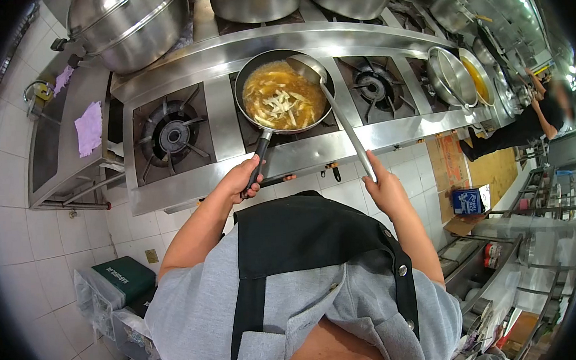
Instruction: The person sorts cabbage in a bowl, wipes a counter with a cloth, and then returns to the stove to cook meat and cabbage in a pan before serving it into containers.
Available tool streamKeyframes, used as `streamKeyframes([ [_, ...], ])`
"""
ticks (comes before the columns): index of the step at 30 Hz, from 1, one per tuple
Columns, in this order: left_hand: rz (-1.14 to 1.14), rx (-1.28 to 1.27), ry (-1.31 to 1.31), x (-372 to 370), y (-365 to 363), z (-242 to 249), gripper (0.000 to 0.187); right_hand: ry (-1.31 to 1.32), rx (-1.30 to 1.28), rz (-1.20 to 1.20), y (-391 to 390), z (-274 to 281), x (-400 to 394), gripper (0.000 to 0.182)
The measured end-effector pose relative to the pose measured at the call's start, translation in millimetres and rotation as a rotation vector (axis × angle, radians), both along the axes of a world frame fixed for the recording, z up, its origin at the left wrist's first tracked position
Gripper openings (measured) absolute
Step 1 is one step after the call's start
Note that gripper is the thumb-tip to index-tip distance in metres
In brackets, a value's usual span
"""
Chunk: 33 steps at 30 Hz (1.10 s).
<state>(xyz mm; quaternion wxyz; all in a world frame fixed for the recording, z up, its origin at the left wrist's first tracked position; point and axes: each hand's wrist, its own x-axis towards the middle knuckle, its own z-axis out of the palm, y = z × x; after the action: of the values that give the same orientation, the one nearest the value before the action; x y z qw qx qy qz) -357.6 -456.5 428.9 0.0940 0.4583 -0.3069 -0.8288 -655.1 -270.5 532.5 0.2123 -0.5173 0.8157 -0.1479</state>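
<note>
A dark frying pan [241,84] sits over a burner of the steel stove, its black handle pointing toward me. My left hand [242,177] is closed around that handle. Inside the pan lies a brown, soupy sauce [263,89] with pale sliced strips [281,105] heaped near the middle. A long steel ladle [345,120] slants from the pan down to my right hand [386,186], which grips the end of its handle. The ladle's bowl rests at the pan's upper right, over or in the sauce; its contact with the pan bottom is hidden.
Bare burners flank the pan, one at left [171,133] and one at right [373,85]. Large steel pots [257,0] stand along the back. Metal bowls [450,74] sit at the far right, where another person [528,122] stands. A lilac cloth [89,128] hangs at left.
</note>
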Motion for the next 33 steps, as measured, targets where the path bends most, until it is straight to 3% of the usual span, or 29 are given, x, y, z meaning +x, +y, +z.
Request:
streamKeyframes([
  [3, -0.003, 0.000, -0.006, 0, 0, 2, 0.039, 0.129, -0.043, 0.043, -1, -13, -7, 0.063],
  [9, 0.018, 0.014, -0.015, -1, 2, 10, 0.039, -0.532, 0.115, -0.188, 12, 29, 7, 0.064],
  [12, 0.019, 0.016, -0.015, -1, 2, 8, 0.038, -0.586, 0.119, -0.141, 19, 32, 12, 0.065],
  [15, 0.016, 0.010, -0.020, -1, 2, 8, 0.038, -0.412, -0.009, 0.055, 17, 3, 7, 0.065],
  [16, 0.014, 0.011, -0.018, -1, 2, 7, 0.038, -0.328, 0.095, 0.031, 10, 13, 11, 0.064],
  [19, 0.011, 0.000, -0.024, -2, 2, 7, 0.039, -0.236, 0.003, 0.056, 2, -9, 7, 0.064],
  [28, 0.026, -0.005, -0.027, -1, 4, 6, 0.039, -0.436, -0.032, -0.014, 17, 11, 14, 0.064],
  [33, 0.019, -0.004, -0.038, -2, 3, 7, 0.039, -0.404, 0.012, 0.037, 13, -6, 9, 0.064],
])
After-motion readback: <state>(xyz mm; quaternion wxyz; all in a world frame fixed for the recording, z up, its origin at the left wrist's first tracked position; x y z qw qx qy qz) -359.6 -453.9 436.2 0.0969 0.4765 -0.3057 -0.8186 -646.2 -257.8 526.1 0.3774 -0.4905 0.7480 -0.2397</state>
